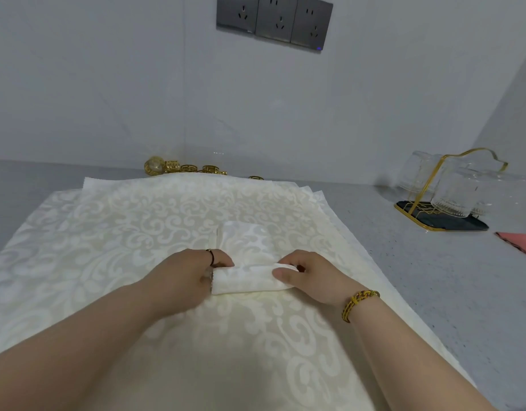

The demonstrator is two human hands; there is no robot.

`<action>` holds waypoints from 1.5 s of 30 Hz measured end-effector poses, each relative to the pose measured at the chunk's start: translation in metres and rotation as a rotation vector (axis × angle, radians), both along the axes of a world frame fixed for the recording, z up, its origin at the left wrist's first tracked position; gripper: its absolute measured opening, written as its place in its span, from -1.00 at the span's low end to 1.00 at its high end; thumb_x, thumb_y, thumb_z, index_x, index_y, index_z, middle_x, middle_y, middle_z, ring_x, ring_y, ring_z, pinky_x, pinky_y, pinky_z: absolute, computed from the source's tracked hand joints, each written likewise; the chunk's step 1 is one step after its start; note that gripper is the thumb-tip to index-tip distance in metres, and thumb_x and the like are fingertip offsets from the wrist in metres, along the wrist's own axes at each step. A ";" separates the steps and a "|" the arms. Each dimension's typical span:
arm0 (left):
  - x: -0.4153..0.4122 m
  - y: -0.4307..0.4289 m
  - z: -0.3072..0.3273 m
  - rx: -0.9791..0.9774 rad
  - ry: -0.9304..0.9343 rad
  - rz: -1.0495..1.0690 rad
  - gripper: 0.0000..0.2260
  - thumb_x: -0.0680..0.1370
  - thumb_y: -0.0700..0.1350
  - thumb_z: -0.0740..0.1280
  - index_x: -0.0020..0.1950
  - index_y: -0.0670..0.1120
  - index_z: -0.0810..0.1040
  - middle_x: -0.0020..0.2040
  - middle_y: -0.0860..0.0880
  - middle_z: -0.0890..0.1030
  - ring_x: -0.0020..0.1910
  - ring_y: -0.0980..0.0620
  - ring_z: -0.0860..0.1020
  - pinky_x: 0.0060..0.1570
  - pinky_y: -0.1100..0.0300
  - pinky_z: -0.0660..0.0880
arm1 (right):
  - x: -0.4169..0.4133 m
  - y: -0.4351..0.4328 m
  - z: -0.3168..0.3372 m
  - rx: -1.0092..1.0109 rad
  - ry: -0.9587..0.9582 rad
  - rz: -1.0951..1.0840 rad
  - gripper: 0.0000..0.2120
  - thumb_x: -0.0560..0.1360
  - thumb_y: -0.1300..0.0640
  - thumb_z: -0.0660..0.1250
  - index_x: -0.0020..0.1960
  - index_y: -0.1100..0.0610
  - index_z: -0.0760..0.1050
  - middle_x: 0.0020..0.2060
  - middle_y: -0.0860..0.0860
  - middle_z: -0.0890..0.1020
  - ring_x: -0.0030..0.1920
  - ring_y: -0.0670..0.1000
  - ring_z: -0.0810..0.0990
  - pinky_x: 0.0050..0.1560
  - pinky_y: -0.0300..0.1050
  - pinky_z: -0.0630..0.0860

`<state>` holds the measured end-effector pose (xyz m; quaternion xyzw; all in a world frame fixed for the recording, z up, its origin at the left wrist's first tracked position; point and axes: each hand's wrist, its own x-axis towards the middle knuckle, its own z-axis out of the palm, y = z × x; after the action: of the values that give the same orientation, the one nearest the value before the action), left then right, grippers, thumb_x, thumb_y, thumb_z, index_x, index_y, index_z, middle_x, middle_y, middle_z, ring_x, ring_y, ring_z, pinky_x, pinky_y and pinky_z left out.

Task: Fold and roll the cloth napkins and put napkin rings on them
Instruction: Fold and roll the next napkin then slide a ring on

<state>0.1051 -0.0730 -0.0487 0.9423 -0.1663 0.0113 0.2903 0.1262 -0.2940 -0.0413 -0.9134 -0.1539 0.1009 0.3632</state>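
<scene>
Gripping a half-rolled napkin at both ends, seen from the head camera.
The left hand and right hand each curl round one end of the roll, so each grip is closed on it; the left thumb is hidden. The roll lies across the spread cloths on the grey bench, its unrolled part flat beyond it. Gold napkin rings by the wall are partly hidden behind the cloths, their count unclear. A pink thing is cut off at the right.

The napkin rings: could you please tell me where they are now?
In the head view, the napkin rings lie left of centre on the counter, just beyond the far edge of the spread cloths.
</scene>
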 end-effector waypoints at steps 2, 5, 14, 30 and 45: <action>-0.007 0.002 0.005 0.002 0.074 -0.049 -0.59 0.46 -0.25 0.20 -0.01 0.31 0.33 -0.03 0.28 0.48 -0.17 0.23 0.50 -0.28 0.47 0.43 | 0.003 0.001 0.000 0.046 0.033 -0.019 -0.89 0.54 0.04 0.24 -0.12 0.04 0.48 -0.19 -0.17 0.48 -0.22 -0.21 0.42 -0.21 -0.49 0.34; -0.007 0.001 0.007 0.064 0.010 -0.034 -0.70 0.43 0.01 0.32 -0.02 0.33 0.28 -0.08 0.25 0.50 -0.06 0.19 0.50 -0.12 0.39 0.42 | 0.009 0.004 -0.004 0.104 0.050 -0.093 -0.83 0.53 0.00 0.23 -0.20 0.02 0.46 -0.18 -0.08 0.49 -0.19 -0.12 0.43 -0.15 -0.32 0.34; 0.017 -0.011 -0.018 -0.147 -0.139 0.279 -0.69 0.47 0.16 0.30 0.09 0.00 0.51 -0.19 0.08 0.45 -0.07 0.06 0.45 -0.16 0.29 0.30 | 0.032 0.030 -0.007 -0.208 -0.184 -0.342 -0.61 0.51 -0.15 0.16 -0.36 0.06 0.21 -0.39 -0.07 0.34 -0.39 -0.08 0.30 -0.38 -0.23 0.21; -0.042 0.010 -0.005 -0.089 0.088 0.245 -0.58 0.48 0.14 0.28 -0.38 -0.11 0.23 -0.23 0.07 0.42 -0.22 0.16 0.38 -0.20 0.37 0.23 | -0.041 -0.007 -0.022 -0.332 -0.704 0.172 -0.65 0.32 -0.09 0.25 0.06 0.01 0.41 -0.09 -0.10 0.56 -0.10 -0.14 0.36 -0.03 -0.35 0.27; -0.054 0.011 -0.014 0.237 -0.252 0.057 -0.61 0.56 0.13 0.15 0.39 0.19 0.27 0.34 0.23 0.33 0.32 0.25 0.29 0.14 0.44 0.19 | -0.027 0.008 0.007 -0.097 -0.024 0.089 -0.84 0.54 0.06 0.23 -0.18 0.11 0.45 -0.25 -0.05 0.43 -0.27 -0.10 0.36 -0.24 -0.36 0.28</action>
<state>0.0510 -0.0621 -0.0627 0.9654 -0.1748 0.1176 0.1535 0.0996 -0.2855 -0.0345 -0.9232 -0.1937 0.1133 0.3119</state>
